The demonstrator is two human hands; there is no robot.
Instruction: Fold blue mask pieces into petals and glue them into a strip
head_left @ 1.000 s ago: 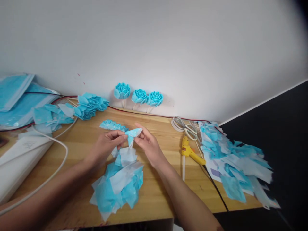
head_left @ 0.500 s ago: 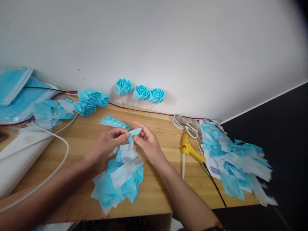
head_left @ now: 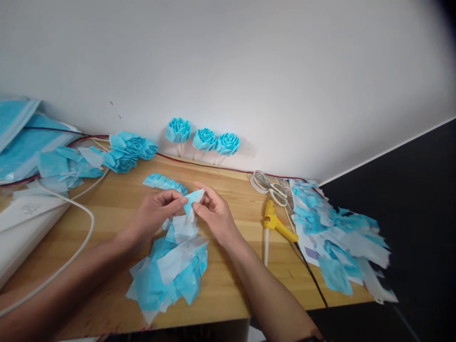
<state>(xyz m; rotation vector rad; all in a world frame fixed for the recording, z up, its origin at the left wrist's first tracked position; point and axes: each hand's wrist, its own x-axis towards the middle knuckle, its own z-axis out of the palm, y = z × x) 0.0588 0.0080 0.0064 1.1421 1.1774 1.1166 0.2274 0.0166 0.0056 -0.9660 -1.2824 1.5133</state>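
Both my hands meet above the middle of the wooden table (head_left: 231, 280). My left hand (head_left: 155, 214) and my right hand (head_left: 213, 213) each pinch one small folded blue-and-white tissue piece (head_left: 194, 197), held between their fingertips. Directly beneath them lies a loose pile of blue and white tissue squares (head_left: 171, 270). A short row of folded blue petals (head_left: 162, 182) rests on the wood just beyond my left hand.
Three blue tissue flowers (head_left: 203, 138) lean on the wall. A yellow glue gun (head_left: 276, 223) and white scissors (head_left: 269, 185) lie at my right, beside a heap of tissue scraps (head_left: 335, 232). More blue petals (head_left: 124, 152), a white cable (head_left: 76, 209) and a white box (head_left: 24, 228) sit left.
My fingers have shifted slightly on the folded piece, closing it tighter. The view has drifted a little, so everything sits somewhat further left.
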